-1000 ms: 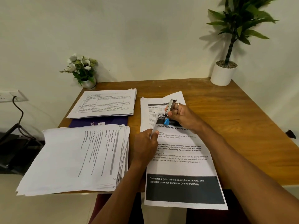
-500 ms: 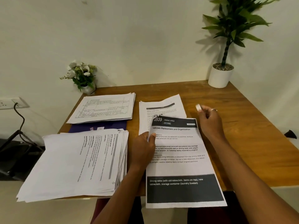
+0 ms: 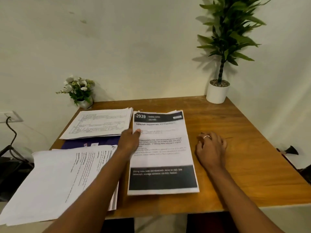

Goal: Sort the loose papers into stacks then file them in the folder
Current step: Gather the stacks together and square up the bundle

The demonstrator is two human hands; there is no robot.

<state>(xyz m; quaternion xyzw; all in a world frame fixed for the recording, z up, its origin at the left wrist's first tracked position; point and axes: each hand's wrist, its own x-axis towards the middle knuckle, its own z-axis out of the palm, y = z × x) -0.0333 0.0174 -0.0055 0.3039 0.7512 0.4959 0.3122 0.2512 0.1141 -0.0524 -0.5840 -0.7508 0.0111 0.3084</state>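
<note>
Down the middle of the worktop point(image 3: 244, 165) lies a printed sheet point(image 3: 163, 158) with dark bands at its head and foot. It lies lengthwise from the near edge toward the far edge, with more paper edges showing beneath its far end.

The left hand point(image 3: 129, 140) reaches forward on a long, nearly straight arm that crosses the near stack point(image 3: 55, 179). It is palm down with its fingers stretched out and lies on the sheet's left edge, about a third of the way from the far end. It grips nothing. The hand is blurred, so how hard it presses cannot be told.

The right hand point(image 3: 211, 147) rests palm down on bare wood just beside the sheet's right edge, apart from the paper. Its fingers are loosely curled toward the sheet, and a ring point(image 3: 206, 136) sits on one of them. Nothing shows in its grasp. Its forearm comes in from the near right corner.

The near stack sits at the near left corner, turned sideways and overhanging the edges. The far stack point(image 3: 99, 123) lies toward the far left corner, just beside the sheet. It rests on a purple folder point(image 3: 75, 143), which shows between the two stacks.

Flowers point(image 3: 78, 89) stand at the far left corner and a potted plant point(image 3: 218, 91) at the far right.
</note>
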